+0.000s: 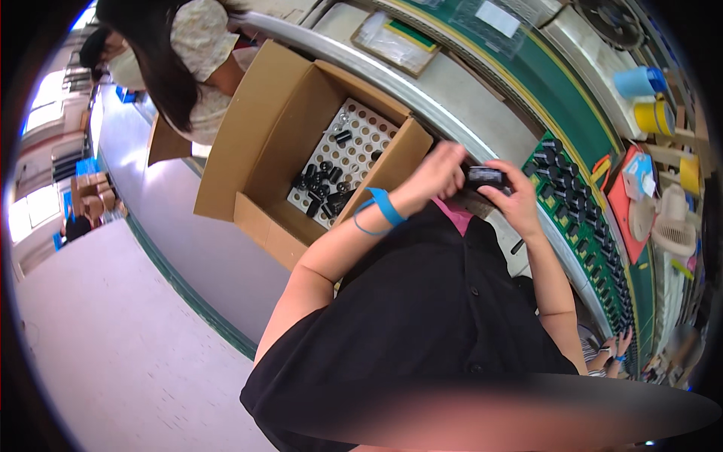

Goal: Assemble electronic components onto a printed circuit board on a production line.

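My right hand (pixel 518 197) holds a dark, shiny cylindrical part, which looks like a black capacitor (pixel 486 177), between thumb and fingers. Close beside its left end is my left hand (pixel 440 172), with fingers curled and smeared by motion; whether they grip anything I cannot make out. A blue strap (pixel 386 207) circles my left wrist. To the left of my hands stands an opened cardboard box (pixel 263 128). Inside it a white tray with round holes (pixel 365 124) bears several loose black capacitors (pixel 324 184), heaped toward its near side.
Green circuit boards (pixel 553 177) carrying black capacitors line the conveyor on the right. Another person (pixel 199 68) sits beyond the box at the upper left. A co-worker's hands (pixel 619 345) reach to the boards at the lower right. A clear plastic bag (pixel 384 38) lies in a tray at the back.
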Tool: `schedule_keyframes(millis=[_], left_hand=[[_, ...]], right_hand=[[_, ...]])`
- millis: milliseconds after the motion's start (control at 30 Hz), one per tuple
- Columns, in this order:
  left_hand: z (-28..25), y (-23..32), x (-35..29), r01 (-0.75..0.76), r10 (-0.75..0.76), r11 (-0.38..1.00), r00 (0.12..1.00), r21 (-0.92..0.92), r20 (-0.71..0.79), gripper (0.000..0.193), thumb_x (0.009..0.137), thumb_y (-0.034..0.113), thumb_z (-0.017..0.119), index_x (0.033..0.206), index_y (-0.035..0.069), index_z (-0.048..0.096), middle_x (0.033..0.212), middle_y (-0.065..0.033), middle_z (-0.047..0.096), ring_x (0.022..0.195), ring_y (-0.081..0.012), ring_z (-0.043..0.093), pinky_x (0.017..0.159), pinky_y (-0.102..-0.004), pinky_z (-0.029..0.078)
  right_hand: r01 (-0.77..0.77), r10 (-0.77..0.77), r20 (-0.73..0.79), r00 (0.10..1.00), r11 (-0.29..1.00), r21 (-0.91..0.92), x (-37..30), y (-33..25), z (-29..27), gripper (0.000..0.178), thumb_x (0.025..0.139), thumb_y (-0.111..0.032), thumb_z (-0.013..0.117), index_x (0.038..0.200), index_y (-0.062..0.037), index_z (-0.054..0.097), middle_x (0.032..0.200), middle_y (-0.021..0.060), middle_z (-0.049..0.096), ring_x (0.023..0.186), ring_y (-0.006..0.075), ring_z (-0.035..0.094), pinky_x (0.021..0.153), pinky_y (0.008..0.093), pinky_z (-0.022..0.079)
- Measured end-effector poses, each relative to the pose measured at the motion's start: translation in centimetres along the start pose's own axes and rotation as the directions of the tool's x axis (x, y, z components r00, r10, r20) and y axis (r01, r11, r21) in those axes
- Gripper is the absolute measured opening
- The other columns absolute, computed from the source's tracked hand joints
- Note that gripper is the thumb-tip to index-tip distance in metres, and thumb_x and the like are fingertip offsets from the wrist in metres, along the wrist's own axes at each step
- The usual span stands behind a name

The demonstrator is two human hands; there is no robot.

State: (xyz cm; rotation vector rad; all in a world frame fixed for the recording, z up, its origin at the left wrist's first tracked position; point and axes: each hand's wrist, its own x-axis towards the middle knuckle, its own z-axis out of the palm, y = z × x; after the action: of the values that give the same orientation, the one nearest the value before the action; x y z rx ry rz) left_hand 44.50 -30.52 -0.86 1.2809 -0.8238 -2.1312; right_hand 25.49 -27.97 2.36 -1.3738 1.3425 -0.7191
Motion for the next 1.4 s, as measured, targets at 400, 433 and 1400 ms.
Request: schedule_keyframes(millis=[400,433,1400], left_hand=[[-33.6,-17.3,4.6,0.44,0.249,0.631,0.665,0.639,-0.704,0.046,0.069,0.02,0.065,0.113,0.011,0.057,0.087,-0.0188,0.062,0.088,-0.0392,0.059,0.079,-0.0456,0.047],[-32.2,-17.6,5.0,0.524,0.257,0.474,0.686,0.707,-0.681,0.048,0.071,0.019,0.063,0.117,0.013,0.052,0.099,-0.0194,0.058,0.093,-0.0387,0.057,0.083,-0.0459,0.046],[-34.6,-29.4,15.3,0.168,-0.026,0.837,0.963,0.521,-0.268,0.033,0.071,0.02,0.07,0.096,-0.001,0.064,0.092,-0.0143,0.067,0.082,-0.0209,0.063,0.075,-0.0337,0.05]], right_hand=[[-0.396,0.434,-0.196,0.88,0.895,0.204,-1.0,1.6,-3.6,0.035,0.075,0.004,0.066,0.107,-0.0025,0.054,0.11,0.008,0.057,0.093,0.0121,0.056,0.082,0.0235,0.044],[-0.308,0.363,-0.237,0.901,0.921,0.238,-1.4,2.0,-3.7,0.032,0.075,0.003,0.066,0.105,-0.0025,0.055,0.112,0.0082,0.056,0.093,0.0118,0.054,0.081,0.023,0.043],[-0.192,0.498,-0.581,0.644,0.84,0.507,-11.6,7.2,-8.4,0.036,0.078,-0.003,0.063,0.112,-0.0005,0.052,0.093,0.0041,0.055,0.08,0.0112,0.053,0.07,0.0249,0.043]])
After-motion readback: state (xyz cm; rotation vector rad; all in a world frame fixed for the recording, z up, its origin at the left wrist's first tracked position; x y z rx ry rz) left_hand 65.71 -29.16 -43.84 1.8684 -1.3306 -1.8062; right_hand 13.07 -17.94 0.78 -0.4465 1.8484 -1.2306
